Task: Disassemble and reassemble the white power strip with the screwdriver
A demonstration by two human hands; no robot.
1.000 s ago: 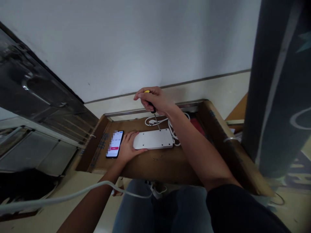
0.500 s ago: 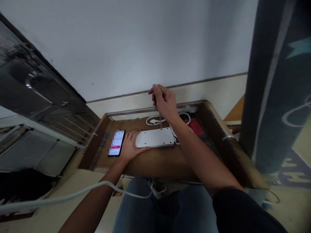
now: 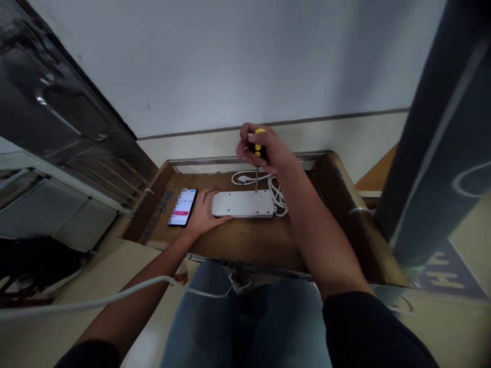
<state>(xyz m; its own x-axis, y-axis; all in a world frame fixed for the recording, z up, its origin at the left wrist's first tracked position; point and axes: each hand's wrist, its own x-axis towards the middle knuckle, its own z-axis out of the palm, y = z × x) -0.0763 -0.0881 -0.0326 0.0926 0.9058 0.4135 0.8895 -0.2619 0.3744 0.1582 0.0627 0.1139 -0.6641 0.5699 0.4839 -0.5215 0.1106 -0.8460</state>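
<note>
A white power strip (image 3: 245, 204) lies underside up, with dark screw holes along its edges. My left hand (image 3: 202, 213) grips its left end, thumb along the near side and fingers at the far side. Wrapped round the yellow and black handle of a screwdriver (image 3: 257, 179) is my right hand (image 3: 270, 145). The screwdriver stands nearly upright, its tip at a hole on the strip's far edge. A coiled white cord (image 3: 276, 194) lies at the strip's right end. Several small screws (image 3: 243, 233) rest on the brown surface in front.
A phone (image 3: 183, 208) with a lit screen lies left of my left hand. The brown cardboard-lined tray (image 3: 356, 240) has raised sides. Its white plug (image 3: 243, 179) sits behind the strip. A white cable (image 3: 115, 299) crosses in front of my left forearm. A wall stands behind.
My right hand has turned on the screwdriver, so its yellow handle now shows. The tip is still at the far edge. My left hand keeps its grip; the view has shifted a little.
</note>
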